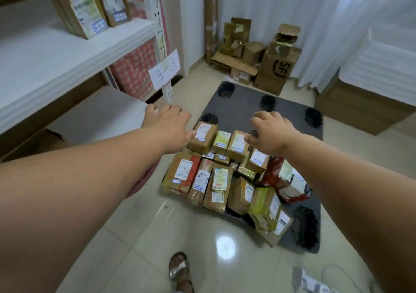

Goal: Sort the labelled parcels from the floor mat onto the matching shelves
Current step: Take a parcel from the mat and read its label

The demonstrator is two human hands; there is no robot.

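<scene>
A pile of several labelled brown, yellow and red parcels [221,175] lies on a dark grey floor mat [238,106]. My left hand [168,127] reaches out above the pile's far left corner, fingers apart, holding nothing. My right hand [270,133] hovers over the pile's far right, fingers curled down and empty. A white shelf [67,52] at the left carries two upright brown parcels [83,7], and a paper tag reading 3-3 [165,70] hangs on its post.
Opened cardboard boxes [267,61] are stacked in the far corner by white curtains. A bed with a wooden base [364,103] stands at the right. My sandalled foot [180,270] stands on the glossy tiled floor. A lower shelf board [96,117] lies below.
</scene>
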